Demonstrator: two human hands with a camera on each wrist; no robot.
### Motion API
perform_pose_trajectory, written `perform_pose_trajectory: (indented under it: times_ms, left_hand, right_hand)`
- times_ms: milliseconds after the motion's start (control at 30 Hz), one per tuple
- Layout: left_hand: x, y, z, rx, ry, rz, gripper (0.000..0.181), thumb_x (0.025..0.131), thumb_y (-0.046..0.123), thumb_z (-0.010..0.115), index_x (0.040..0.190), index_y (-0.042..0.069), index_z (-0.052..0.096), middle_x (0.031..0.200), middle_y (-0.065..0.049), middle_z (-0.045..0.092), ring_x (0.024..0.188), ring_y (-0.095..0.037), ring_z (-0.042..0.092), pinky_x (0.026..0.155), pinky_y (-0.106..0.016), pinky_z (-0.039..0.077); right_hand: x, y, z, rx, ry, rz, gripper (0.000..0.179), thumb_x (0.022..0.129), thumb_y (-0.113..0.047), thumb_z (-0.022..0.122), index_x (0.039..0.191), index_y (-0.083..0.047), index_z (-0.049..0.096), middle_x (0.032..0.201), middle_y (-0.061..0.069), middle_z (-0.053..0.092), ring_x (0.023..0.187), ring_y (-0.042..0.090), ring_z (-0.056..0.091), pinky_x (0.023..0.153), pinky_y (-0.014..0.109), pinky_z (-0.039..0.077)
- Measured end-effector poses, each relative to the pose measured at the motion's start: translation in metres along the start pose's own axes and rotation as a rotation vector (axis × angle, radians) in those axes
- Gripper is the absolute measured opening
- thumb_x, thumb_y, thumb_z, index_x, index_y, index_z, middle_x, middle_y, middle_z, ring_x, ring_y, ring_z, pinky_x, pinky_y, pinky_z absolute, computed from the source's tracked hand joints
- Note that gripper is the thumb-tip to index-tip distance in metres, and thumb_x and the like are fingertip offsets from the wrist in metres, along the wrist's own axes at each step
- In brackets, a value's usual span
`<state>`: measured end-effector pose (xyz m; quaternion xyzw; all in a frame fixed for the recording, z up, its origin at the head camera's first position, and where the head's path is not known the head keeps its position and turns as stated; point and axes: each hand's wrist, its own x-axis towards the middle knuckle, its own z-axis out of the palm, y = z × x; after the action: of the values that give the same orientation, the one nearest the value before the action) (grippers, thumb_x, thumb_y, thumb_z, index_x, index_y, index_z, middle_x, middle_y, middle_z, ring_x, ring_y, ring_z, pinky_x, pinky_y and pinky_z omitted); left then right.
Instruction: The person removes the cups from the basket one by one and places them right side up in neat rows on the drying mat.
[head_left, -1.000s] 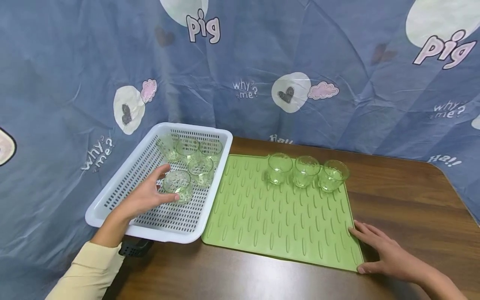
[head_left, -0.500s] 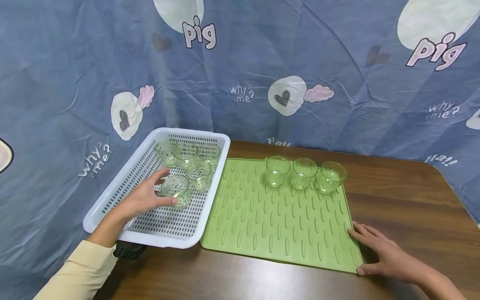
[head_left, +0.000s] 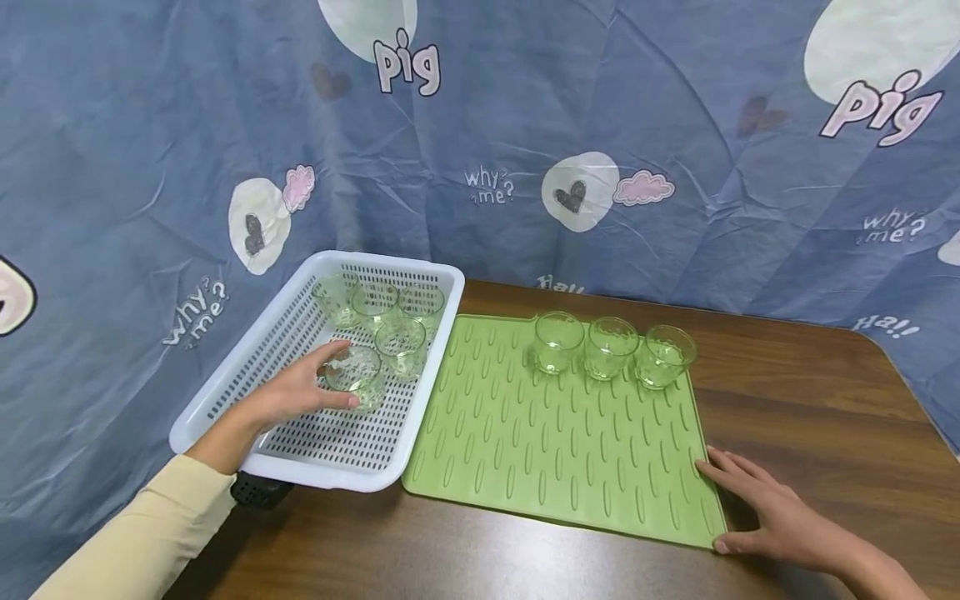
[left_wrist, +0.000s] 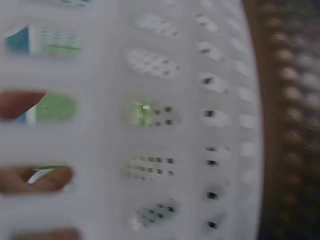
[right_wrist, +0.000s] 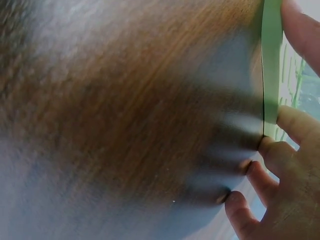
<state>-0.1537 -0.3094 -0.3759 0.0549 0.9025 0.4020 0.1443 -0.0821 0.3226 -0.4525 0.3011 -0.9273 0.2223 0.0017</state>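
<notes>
My left hand (head_left: 300,389) reaches into the white basket (head_left: 183,421) and holds the nearest glass tumbler (head_left: 367,390), thumb on its near side and fingers round its far left. This pale green glass stands upright, its left side partly hidden by the hand. In the left wrist view, bits of fingers (left_wrist: 47,181) show through the slots of the basket wall (left_wrist: 102,150). My right hand (head_left: 780,512) rests at the right edge of the green ribbed mat (head_left: 555,450), fingers spread, thumb at the near corner. In the right wrist view, its fingertips touch the table and mat edge.
Several more glass tumblers (head_left: 400,346) stand behind the held one in the basket. Three matching glasses (head_left: 607,350) line the mat's back right. The wooden table (head_left: 810,392) extends right; a patterned blue cloth (head_left: 465,108) hangs behind.
The fingers of my left hand have come in closer round the near glass. My right hand and the glasses on the mat stay put; the head view shifts slightly.
</notes>
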Motion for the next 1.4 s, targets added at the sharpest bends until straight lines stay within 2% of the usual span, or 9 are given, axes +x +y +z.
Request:
perform_pose_trajectory:
  times_ms: [167, 300, 500, 667, 867, 1100, 1400]
  left_hand:
    - [0.007, -0.001, 0.001, -0.05, -0.035, -0.009, 0.095, 0.086, 0.023, 0.077, 0.156, 0.0, 0.017, 0.156, -0.031, 0.029, 0.136, -0.054, 0.038, 0.104, -0.061, 0.046]
    - [0.007, -0.003, 0.003, -0.094, -0.056, 0.011, 0.091, 0.087, 0.018, 0.076, 0.154, -0.004, 0.018, 0.154, -0.032, 0.033, 0.136, -0.054, 0.04, 0.106, -0.06, 0.046]
    - [0.006, -0.003, 0.009, -0.039, -0.064, 0.002, 0.094, 0.083, 0.025, 0.08, 0.151, -0.003, 0.023, 0.147, -0.032, 0.042, 0.134, -0.05, 0.043, 0.106, -0.058, 0.045]
    - [0.006, -0.003, 0.012, -0.029, -0.064, 0.01, 0.094, 0.082, 0.024, 0.081, 0.152, -0.002, 0.023, 0.147, -0.032, 0.041, 0.135, -0.05, 0.042, 0.107, -0.06, 0.044]
    - [0.006, -0.002, 0.014, -0.099, -0.108, 0.031, 0.093, 0.083, 0.019, 0.08, 0.151, -0.004, 0.02, 0.153, -0.032, 0.034, 0.138, -0.054, 0.037, 0.109, -0.058, 0.044]
    - [0.005, -0.001, 0.016, -0.107, -0.108, 0.041, 0.091, 0.084, 0.018, 0.079, 0.151, -0.005, 0.022, 0.151, -0.033, 0.037, 0.134, -0.053, 0.044, 0.104, -0.055, 0.049]
    - [0.005, -0.001, 0.013, -0.095, -0.105, 0.049, 0.089, 0.086, 0.021, 0.078, 0.151, -0.004, 0.023, 0.15, -0.033, 0.039, 0.133, -0.053, 0.045, 0.102, -0.054, 0.051]
  right_hand:
    - [-0.002, 0.0, 0.0, 0.013, 0.007, 0.006, 0.091, 0.067, -0.036, 0.088, 0.146, -0.014, 0.048, 0.161, -0.027, 0.016, 0.141, -0.022, 0.0, 0.088, 0.066, 0.035]
    - [0.0, -0.001, -0.002, 0.019, -0.014, 0.018, 0.091, 0.069, -0.038, 0.087, 0.147, -0.015, 0.047, 0.161, -0.024, 0.017, 0.14, -0.023, -0.001, 0.089, 0.066, 0.037]
    - [0.001, -0.002, -0.003, 0.054, -0.033, 0.031, 0.091, 0.069, -0.038, 0.086, 0.148, -0.015, 0.047, 0.161, -0.022, 0.018, 0.138, -0.024, -0.002, 0.087, 0.076, 0.034]
    - [0.002, -0.001, -0.004, 0.053, -0.038, 0.026, 0.09, 0.07, -0.038, 0.086, 0.148, -0.016, 0.047, 0.161, -0.022, 0.019, 0.138, -0.024, -0.001, 0.087, 0.074, 0.035]
    - [0.001, -0.002, -0.003, 0.063, -0.029, 0.021, 0.091, 0.069, -0.038, 0.086, 0.148, -0.015, 0.046, 0.162, -0.021, 0.019, 0.139, -0.023, 0.0, 0.088, 0.076, 0.034]
    - [0.0, -0.003, -0.003, 0.063, -0.03, 0.028, 0.091, 0.069, -0.038, 0.086, 0.148, -0.015, 0.047, 0.162, -0.021, 0.019, 0.139, -0.024, 0.0, 0.089, 0.074, 0.034]
    - [0.002, -0.003, -0.005, 0.076, -0.043, 0.043, 0.091, 0.07, -0.038, 0.086, 0.148, -0.014, 0.046, 0.163, -0.016, 0.02, 0.138, -0.024, -0.001, 0.089, 0.077, 0.032]
